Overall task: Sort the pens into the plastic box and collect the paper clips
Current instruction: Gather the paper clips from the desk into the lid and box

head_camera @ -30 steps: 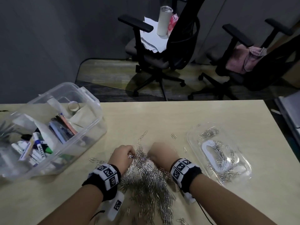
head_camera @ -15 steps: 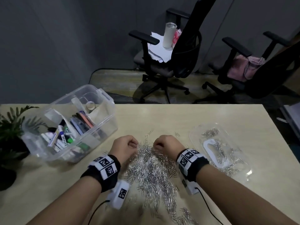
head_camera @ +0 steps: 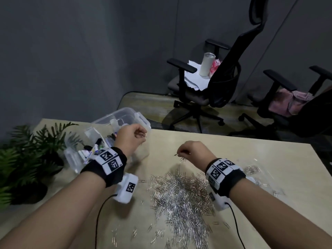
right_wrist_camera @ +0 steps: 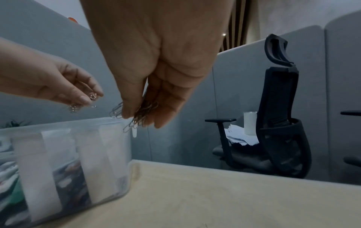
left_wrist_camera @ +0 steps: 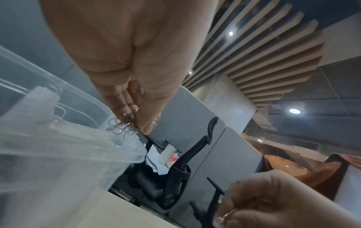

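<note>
A pile of silver paper clips (head_camera: 181, 193) lies on the beige table between my forearms. My left hand (head_camera: 142, 136) is raised over the near right corner of the clear plastic box (head_camera: 125, 112) and pinches a small bunch of clips (left_wrist_camera: 123, 127) between thumb and fingers. My right hand (head_camera: 181, 155) hovers above the table to the right of the box, gripping another bunch of clips (right_wrist_camera: 140, 115) that hangs from its fingertips. Pens and markers (head_camera: 98, 146) lie inside the box, partly hidden by my left wrist.
A clear lid (head_camera: 251, 170) holding more clips sits on the table behind my right wrist, blurred. A potted plant (head_camera: 27, 159) stands at the table's left end. Two office chairs (head_camera: 206, 87) stand beyond the far edge. Stray clips (head_camera: 156, 234) dot the near table.
Both hands have lifted off the clip pile, each holding clips. The left hand has moved up and left to the box; the right hand has risen over the table.
</note>
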Action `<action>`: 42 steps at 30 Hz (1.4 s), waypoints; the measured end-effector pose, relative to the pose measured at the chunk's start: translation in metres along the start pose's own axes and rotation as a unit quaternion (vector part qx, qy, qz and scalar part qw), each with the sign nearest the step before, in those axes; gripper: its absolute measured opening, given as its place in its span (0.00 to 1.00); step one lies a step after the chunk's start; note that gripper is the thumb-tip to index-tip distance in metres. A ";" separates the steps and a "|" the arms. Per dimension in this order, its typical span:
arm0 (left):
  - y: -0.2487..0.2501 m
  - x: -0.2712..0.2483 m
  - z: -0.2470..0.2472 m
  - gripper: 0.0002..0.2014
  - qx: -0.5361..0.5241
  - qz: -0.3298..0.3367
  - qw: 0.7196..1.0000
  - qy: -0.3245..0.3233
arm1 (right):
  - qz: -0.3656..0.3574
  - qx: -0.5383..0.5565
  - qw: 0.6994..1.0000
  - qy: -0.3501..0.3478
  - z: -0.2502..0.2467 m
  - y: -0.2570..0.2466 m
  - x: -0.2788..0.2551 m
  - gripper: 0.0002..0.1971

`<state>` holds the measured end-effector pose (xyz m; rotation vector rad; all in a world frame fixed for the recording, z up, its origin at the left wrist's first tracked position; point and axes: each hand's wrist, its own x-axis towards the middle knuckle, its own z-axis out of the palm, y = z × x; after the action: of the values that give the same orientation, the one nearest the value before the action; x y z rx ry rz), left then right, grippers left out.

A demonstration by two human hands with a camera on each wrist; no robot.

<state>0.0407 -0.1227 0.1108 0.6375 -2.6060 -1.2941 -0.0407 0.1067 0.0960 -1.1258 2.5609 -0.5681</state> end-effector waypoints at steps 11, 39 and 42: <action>-0.032 0.029 0.004 0.09 0.024 -0.033 0.999 -0.028 | -0.006 0.036 0.997 0.071 -0.007 -0.031 0.059 0.07; -0.059 -0.055 0.077 0.21 0.106 -0.060 0.975 -0.187 | 0.093 0.010 0.995 0.047 0.070 0.026 0.021 0.21; -0.085 -0.067 0.094 0.32 0.197 -0.140 0.947 -0.211 | 0.137 0.002 0.990 -0.028 0.086 0.043 -0.001 0.28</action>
<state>0.0959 -0.0711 -0.0110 0.9077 -3.2748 -1.0759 -0.0324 0.1130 0.0000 -0.7580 2.6021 -0.4657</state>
